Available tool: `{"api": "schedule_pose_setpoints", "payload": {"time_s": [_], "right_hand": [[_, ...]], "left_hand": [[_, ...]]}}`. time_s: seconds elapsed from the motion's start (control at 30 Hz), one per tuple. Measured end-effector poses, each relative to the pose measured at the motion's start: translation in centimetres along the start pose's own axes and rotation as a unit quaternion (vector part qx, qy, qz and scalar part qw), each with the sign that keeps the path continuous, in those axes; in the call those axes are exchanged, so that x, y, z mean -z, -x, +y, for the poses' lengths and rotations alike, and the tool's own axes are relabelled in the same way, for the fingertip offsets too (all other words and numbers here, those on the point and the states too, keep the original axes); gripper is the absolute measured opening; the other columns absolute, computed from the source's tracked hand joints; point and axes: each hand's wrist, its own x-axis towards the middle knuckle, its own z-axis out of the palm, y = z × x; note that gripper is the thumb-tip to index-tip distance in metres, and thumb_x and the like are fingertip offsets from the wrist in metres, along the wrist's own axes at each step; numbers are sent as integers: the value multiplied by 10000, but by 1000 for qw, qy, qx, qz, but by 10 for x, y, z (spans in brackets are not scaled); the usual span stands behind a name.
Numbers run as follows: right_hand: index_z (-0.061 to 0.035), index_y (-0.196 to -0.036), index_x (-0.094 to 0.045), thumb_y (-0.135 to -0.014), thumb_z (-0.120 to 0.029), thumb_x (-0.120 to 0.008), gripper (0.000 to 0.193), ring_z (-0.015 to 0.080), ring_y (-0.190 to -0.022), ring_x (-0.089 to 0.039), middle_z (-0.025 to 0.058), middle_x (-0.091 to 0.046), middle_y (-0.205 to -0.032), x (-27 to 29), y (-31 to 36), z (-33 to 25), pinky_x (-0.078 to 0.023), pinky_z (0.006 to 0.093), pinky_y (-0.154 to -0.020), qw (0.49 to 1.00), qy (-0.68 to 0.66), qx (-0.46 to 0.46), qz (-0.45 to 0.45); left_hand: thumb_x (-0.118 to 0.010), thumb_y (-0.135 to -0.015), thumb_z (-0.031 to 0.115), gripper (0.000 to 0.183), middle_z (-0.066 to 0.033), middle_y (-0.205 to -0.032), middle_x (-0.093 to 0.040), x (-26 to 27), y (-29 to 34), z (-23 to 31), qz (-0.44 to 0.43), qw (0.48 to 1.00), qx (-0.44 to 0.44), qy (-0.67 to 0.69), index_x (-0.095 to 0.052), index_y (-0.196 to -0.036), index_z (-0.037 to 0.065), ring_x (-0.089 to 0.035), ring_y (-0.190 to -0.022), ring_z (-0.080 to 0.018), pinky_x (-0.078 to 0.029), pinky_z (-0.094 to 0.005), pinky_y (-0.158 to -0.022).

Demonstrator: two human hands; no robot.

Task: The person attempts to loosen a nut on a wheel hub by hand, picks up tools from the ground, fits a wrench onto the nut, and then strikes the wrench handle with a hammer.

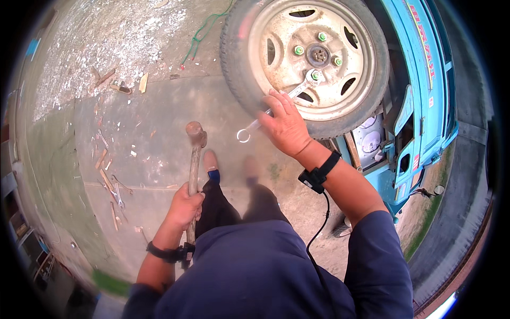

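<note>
My left hand (185,205) is closed around the wooden handle of a hammer (196,135), its head pointing up and away from me. My right hand (287,124) grips the shaft of a silver ring wrench (254,126). One ring of the wrench sits around the nearest green-marked lug nut (315,75); the other ring sticks out free at the lower left. Several more green-marked nuts surround the hub (319,55) on the cream wheel rim (265,74). A black tire (234,69) encircles that rim.
A turquoise vehicle body (425,106) stands to the right of the wheel. Loose wrenches (118,196) and wood pieces (102,158) lie on the concrete at left. Farther off are a green cord (196,38) and scattered white debris (111,48).
</note>
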Motion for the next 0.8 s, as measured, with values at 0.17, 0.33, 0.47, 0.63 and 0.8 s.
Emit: {"api": "schedule_pose_setpoints", "payload": {"time_s": [0.17, 0.33, 0.47, 0.63, 0.8], "right_hand": [[-133, -1176, -639, -768, -220, -775, 439, 432, -1305, -430, 207, -489, -1307, -12, -64, -21, -378, 532, -1095, 997, 9, -48, 64], [-179, -1325, -561, -726, -336, -829, 675, 429, -1396, -343, 224, -400, -1425, -4, -98, -9, -286, 549, -1174, 998, 17, -52, 42], [-181, -1336, -557, -711, -328, -829, 697, 427, -1434, -308, 226, -378, -1470, -4, -122, -10, -245, 575, -1190, 991, 18, -107, 74], [-169, -1256, -620, -710, -295, -814, 593, 405, -1459, -297, 209, -382, -1483, -9, -128, -10, -233, 579, -1193, 985, -12, -139, 100], [-173, -1208, -649, -686, -208, -779, 540, 382, -1476, -296, 171, -394, -1477, -14, -126, -12, -242, 561, -1196, 982, -28, -141, 125]], "left_hand": [[-594, -926, 58, 148, 5, -632, -444, 4, 0, 14, 14, 999, -28, 16, -486, -1023, 87, -409, -414, -101, -348, -281, -380], [-580, -929, 52, 169, -11, -648, -466, 27, -8, 56, 49, 996, -67, 12, -484, -1069, 53, -433, -422, -104, -373, -290, -376], [-579, -934, 59, 166, 4, -659, -468, 47, -19, 103, 59, 991, -118, -28, -493, -1076, 55, -433, -430, -91, -369, -279, -379], [-589, -937, 85, 147, 11, -669, -479, 55, -30, 159, 50, 975, -173, -129, -515, -1060, 50, -442, -453, -83, -372, -274, -409], [-602, -936, 112, 169, 29, -663, -466, 65, -27, 191, 20, 938, -179, -296, -528, -1079, 61, -437, -453, -73, -374, -262, -407]]}}
